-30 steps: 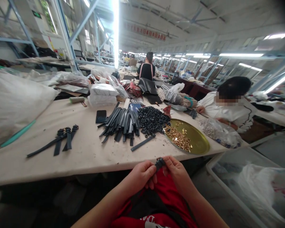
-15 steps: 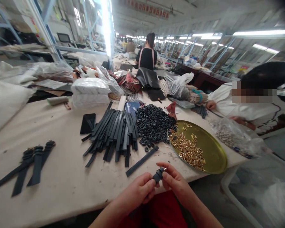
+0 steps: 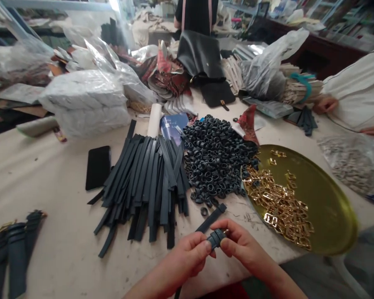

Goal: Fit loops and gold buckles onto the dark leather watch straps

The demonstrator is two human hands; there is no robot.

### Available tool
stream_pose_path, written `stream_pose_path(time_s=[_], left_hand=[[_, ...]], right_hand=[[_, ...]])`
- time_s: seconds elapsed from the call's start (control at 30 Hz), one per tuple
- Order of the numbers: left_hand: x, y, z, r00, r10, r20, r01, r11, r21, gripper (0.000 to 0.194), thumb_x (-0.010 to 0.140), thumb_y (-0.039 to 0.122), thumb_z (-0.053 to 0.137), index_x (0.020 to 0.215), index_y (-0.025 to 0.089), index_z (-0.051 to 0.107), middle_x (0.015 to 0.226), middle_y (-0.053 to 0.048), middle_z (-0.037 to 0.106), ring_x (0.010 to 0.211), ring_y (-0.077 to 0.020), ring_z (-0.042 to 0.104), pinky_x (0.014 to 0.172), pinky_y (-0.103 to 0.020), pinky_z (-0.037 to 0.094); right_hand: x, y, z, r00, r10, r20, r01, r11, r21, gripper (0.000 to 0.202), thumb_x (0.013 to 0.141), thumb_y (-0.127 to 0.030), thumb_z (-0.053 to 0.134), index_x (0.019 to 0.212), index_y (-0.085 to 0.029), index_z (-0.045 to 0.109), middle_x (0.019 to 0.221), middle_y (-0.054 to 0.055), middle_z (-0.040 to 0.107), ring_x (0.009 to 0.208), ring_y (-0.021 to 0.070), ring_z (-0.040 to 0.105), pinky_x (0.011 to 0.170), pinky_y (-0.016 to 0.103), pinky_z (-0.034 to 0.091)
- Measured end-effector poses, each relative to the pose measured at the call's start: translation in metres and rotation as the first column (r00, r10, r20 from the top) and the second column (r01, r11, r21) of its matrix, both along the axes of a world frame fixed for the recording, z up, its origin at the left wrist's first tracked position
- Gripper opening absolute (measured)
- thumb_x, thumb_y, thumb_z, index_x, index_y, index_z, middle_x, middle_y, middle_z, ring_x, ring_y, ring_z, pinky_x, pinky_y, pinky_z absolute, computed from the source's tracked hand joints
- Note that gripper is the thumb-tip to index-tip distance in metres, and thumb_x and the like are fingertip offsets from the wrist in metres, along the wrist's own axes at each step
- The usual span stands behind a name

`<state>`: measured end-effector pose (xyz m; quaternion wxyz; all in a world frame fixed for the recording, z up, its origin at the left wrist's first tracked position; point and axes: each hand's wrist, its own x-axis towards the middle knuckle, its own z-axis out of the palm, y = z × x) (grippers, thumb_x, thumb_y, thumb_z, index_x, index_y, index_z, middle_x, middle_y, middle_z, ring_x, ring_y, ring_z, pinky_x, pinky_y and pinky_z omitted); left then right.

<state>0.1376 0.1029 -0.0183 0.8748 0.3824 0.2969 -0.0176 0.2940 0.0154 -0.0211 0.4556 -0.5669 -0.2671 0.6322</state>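
Between my two hands is a dark leather strap with loops round it and a bit of gold buckle at its right end. My left hand pinches the strap from the left, thumb on top. Fingers of my right hand close on the buckle end. Just beyond them a single dark strip lies on the table. Behind it are a fan of dark strips, a heap of small dark loops and a round golden tray holding gold buckles.
Several straps with buckles lie at the left. A black phone rests beside the strips. Plastic-wrapped bundles and a black leather piece stand at the back. A co-worker's hand shows at the right.
The view has tilted down and come closer to the table. Both hands keep hold of the strap at nearly the same place.
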Motion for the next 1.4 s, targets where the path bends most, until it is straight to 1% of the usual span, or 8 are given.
stream_pose_path(time_s=[0.17,0.37,0.5,0.8,0.97,1.17,1.3,1.4], left_hand=[[-0.015,-0.003,0.012,0.999,-0.029,-0.016,0.03,0.995,0.094,0.039,0.072,0.053,0.05,0.075,0.014,0.048,0.043,0.011,0.027,0.037,-0.0037,0.021,0.038,-0.019,0.014],[-0.035,-0.029,0.027,0.988,-0.156,0.008,0.153,0.977,0.15,0.029,0.079,0.043,0.044,0.084,0.014,0.048,0.058,0.006,0.044,0.044,-0.004,0.037,0.044,-0.018,0.028],[-0.036,-0.062,0.026,0.997,-0.083,-0.006,0.083,0.988,0.13,0.033,0.075,0.048,0.048,0.08,0.015,0.049,0.046,0.01,0.031,0.038,-0.004,0.021,0.036,-0.019,0.013],[-0.029,-0.102,0.035,0.993,0.06,-0.097,-0.037,0.973,0.228,0.039,0.065,0.055,0.052,0.07,0.017,0.046,0.038,0.012,0.027,0.034,-0.0034,0.02,0.038,-0.021,0.011],[-0.027,-0.106,0.051,0.99,0.015,-0.143,0.026,0.96,0.279,0.027,0.072,0.042,0.046,0.075,0.016,0.049,0.042,0.01,0.028,0.038,-0.0045,0.02,0.039,-0.02,0.012],[-0.01,-0.11,0.035,0.971,0.033,-0.237,0.038,0.958,0.286,0.026,0.074,0.043,0.044,0.074,0.018,0.048,0.041,0.011,0.024,0.036,-0.0055,0.018,0.039,-0.02,0.012],[0.0,-0.105,0.024,0.951,0.047,-0.307,0.101,0.888,0.449,0.025,0.074,0.039,0.043,0.068,0.016,0.051,0.046,0.009,0.031,0.042,-0.0064,0.026,0.043,-0.02,0.018],[0.006,-0.098,0.02,0.946,0.075,-0.316,0.123,0.818,0.563,0.026,0.076,0.035,0.042,0.068,0.015,0.055,0.054,0.006,0.04,0.051,-0.0081,0.034,0.049,-0.02,0.024]], right_hand=[[-0.01,-0.001,0.01,0.991,0.099,0.092,-0.105,0.992,0.063,0.034,0.075,-0.047,0.057,0.095,-0.021,0.052,0.07,0.0,0.056,0.061,0.013,0.048,0.056,0.025,0.035],[-0.021,-0.027,0.026,0.956,0.21,0.203,-0.225,0.973,0.056,0.031,0.077,-0.045,0.055,0.095,-0.02,0.051,0.07,-0.001,0.056,0.064,0.0132,0.048,0.06,0.025,0.037],[-0.025,-0.056,0.031,0.967,0.17,0.189,-0.18,0.983,0.037,0.033,0.073,-0.045,0.059,0.093,-0.02,0.051,0.068,-0.002,0.054,0.059,0.0115,0.046,0.056,0.024,0.035],[-0.023,-0.092,0.037,0.934,0.163,0.319,-0.213,0.969,0.128,0.031,0.08,-0.04,0.051,0.102,-0.019,0.053,0.076,0.001,0.058,0.067,0.014,0.052,0.061,0.027,0.042],[-0.005,-0.099,0.043,0.76,0.206,0.616,-0.373,0.915,0.154,0.026,0.081,-0.026,0.047,0.106,-0.019,0.056,0.095,0.006,0.063,0.084,0.0178,0.057,0.076,0.031,0.044],[0.008,-0.091,0.044,0.425,0.199,0.883,-0.558,0.826,0.082,0.027,0.076,-0.012,0.046,0.1,-0.017,0.058,0.083,0.006,0.065,0.072,0.0176,0.058,0.069,0.031,0.045],[0.015,-0.084,0.038,0.383,0.201,0.901,-0.597,0.799,0.075,0.022,0.076,-0.012,0.045,0.093,-0.017,0.058,0.082,0.006,0.062,0.074,0.0185,0.057,0.067,0.031,0.044],[0.017,-0.08,0.027,0.459,0.182,0.869,-0.523,0.846,0.099,0.02,0.078,-0.014,0.043,0.092,-0.017,0.057,0.083,0.006,0.062,0.075,0.0186,0.057,0.069,0.031,0.044]])
